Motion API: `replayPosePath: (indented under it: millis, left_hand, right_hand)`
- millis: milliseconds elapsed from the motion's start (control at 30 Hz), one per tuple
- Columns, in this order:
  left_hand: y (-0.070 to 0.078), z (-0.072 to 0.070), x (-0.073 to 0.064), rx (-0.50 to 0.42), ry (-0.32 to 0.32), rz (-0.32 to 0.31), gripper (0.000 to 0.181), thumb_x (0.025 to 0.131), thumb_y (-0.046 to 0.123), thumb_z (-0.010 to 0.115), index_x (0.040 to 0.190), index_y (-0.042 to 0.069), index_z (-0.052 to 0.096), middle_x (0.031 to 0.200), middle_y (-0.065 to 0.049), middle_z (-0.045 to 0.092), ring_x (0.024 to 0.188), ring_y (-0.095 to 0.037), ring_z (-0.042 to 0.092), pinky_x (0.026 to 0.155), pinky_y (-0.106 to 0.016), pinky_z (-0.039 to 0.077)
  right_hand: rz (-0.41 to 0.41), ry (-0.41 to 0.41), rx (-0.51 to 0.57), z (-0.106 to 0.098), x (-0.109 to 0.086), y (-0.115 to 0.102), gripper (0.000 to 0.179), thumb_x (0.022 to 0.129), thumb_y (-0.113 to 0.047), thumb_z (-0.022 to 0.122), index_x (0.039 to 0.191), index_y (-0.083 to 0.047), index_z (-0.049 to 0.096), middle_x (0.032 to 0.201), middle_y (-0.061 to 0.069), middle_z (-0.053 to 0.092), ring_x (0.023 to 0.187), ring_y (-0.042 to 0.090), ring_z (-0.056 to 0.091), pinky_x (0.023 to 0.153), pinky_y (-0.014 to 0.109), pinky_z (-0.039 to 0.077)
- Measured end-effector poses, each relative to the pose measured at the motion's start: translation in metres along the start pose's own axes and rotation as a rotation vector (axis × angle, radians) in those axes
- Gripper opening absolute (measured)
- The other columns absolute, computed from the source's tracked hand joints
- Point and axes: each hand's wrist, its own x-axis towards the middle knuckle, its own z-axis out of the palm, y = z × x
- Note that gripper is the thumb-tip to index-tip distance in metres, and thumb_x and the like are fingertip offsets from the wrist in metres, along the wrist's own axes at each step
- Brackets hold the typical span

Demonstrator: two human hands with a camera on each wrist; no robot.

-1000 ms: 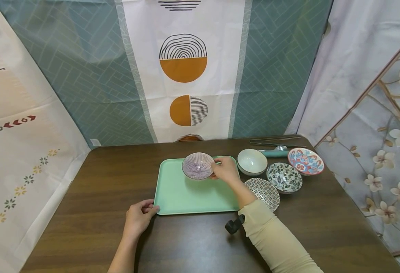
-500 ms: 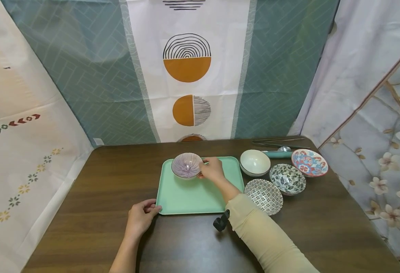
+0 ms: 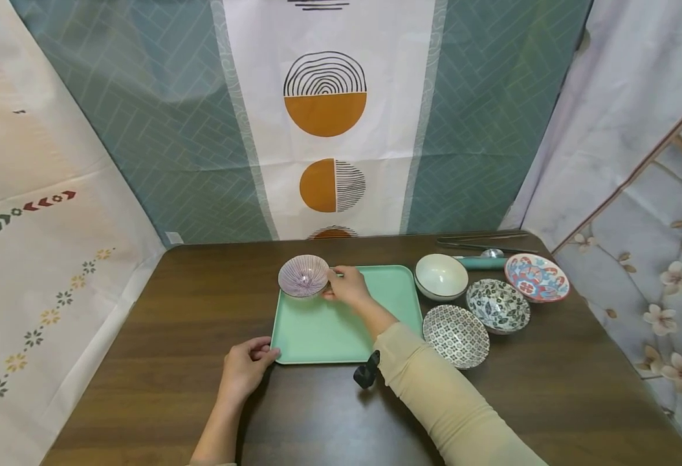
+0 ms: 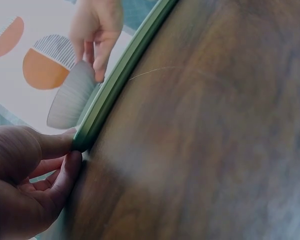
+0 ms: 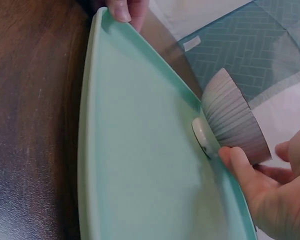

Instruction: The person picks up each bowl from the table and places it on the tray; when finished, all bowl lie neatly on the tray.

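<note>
A person's right hand (image 3: 348, 286) holds a round bowl with fine purple stripes (image 3: 303, 276) over the far left corner of a mint-green rectangular tray (image 3: 341, 330) on a dark brown wood-grain table (image 3: 160, 349). The grip is narrow, thumb by the rim and fingers along the outer side down near the foot. The left hand (image 3: 244, 367) pinches the tray's near left corner, thumb over the edge.

The step in hand looks like setting the bowl on the tray; the next move would call for lowering it level inside the raised rim, then letting go, with the left hand steadying the corner.

To the tray's right stand a plain white-lined bowl (image 3: 441, 276), a black-and-white lattice-patterned bowl (image 3: 456, 336), a green leaf-patterned bowl (image 3: 498, 306) and a red-and-blue patterned bowl (image 3: 537, 278).

Whether the striped bowl's foot touches the tray cannot be told, even from the right wrist. Blur softens the bowl in the left wrist view, and the bowl hides the tray's far left corner from above. A teal handle (image 3: 481, 263) is partly covered by neighbouring bowls, its tool unclear.
</note>
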Motion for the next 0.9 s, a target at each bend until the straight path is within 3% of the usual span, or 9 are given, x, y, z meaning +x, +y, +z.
replayPosePath:
  millis: [233,367,633,900]
  left_hand:
    - [0.001,0.0,0.0,-0.003,0.002,-0.01,0.028,0.088,0.01,0.079,0.112,-0.004,0.074,0.089,-0.007,0.071,0.079,-0.016,0.064,0.065,-0.023,0.05]
    - [0.0,0.0,0.0,-0.002,-0.003,-0.009,0.028,0.089,0.01,0.079,0.112,-0.005,0.074,0.09,-0.007,0.071,0.079,-0.016,0.064,0.065,-0.024,0.05]
    - [-0.003,-0.001,-0.001,0.003,0.007,-0.003,0.028,0.088,0.01,0.079,0.111,-0.005,0.074,0.089,-0.007,0.071,0.079,-0.016,0.064,0.066,-0.024,0.049]
    - [-0.001,0.001,0.0,-0.004,0.004,0.002,0.027,0.088,0.011,0.079,0.111,-0.004,0.074,0.089,-0.007,0.072,0.078,-0.015,0.064,0.066,-0.023,0.049]
  right_hand:
    - [0.022,-0.124,0.116,-0.001,-0.002,-0.002,0.052,0.111,-0.03,0.042,0.148,0.006,0.045,0.121,0.026,0.062,0.116,0.034,0.065,0.095,0.035,0.053]
    - [0.027,-0.12,0.115,-0.005,-0.006,-0.002,0.053,0.111,-0.03,0.042,0.151,0.005,0.04,0.134,0.027,0.058,0.126,0.035,0.058,0.101,0.041,0.049]
    - [-0.013,-0.102,0.096,-0.018,-0.02,0.002,0.049,0.108,-0.024,0.045,0.15,0.002,0.044,0.143,0.022,0.055,0.133,0.033,0.052,0.105,0.041,0.046]
    - [-0.048,-0.117,0.148,-0.038,-0.041,-0.004,0.053,0.108,-0.023,0.049,0.152,0.005,0.039,0.146,0.027,0.05,0.135,0.035,0.051,0.108,0.046,0.042]
